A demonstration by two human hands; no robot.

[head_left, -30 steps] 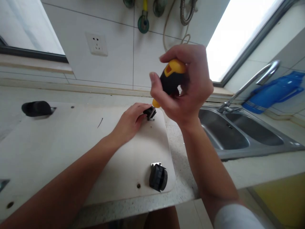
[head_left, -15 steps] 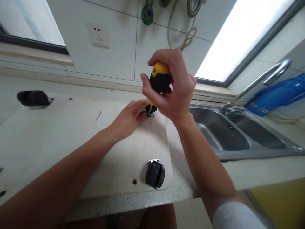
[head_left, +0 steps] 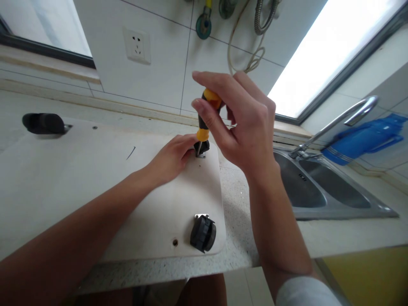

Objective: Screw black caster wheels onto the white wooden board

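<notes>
A yellow and black screwdriver (head_left: 203,132) is in my right hand (head_left: 247,123), its handle between thumb and curled fingers, the index finger stretched over the top. Its shaft points down, slightly tilted, to the metal plate of a black caster wheel (head_left: 205,146); the tip's exact seat is too small to make out. My left hand (head_left: 170,157) lies on the white board (head_left: 153,229), fingertips closed against the caster's left side and partly hidden. Another black caster (head_left: 203,233) stands on the board's near right corner, and a third caster (head_left: 44,123) at the far left.
The board rests on a speckled countertop (head_left: 237,238) against the tiled wall. To the right are a steel double sink (head_left: 299,199), a faucet (head_left: 344,114) and a blue thermos-like jug (head_left: 363,138). A socket (head_left: 137,45) and a looped cable (head_left: 253,61) are on the wall.
My right hand has loosened and turned on the screwdriver, its fingers straighter and the wrist farther right. The left hand stays at the caster. The view has shifted slightly.
</notes>
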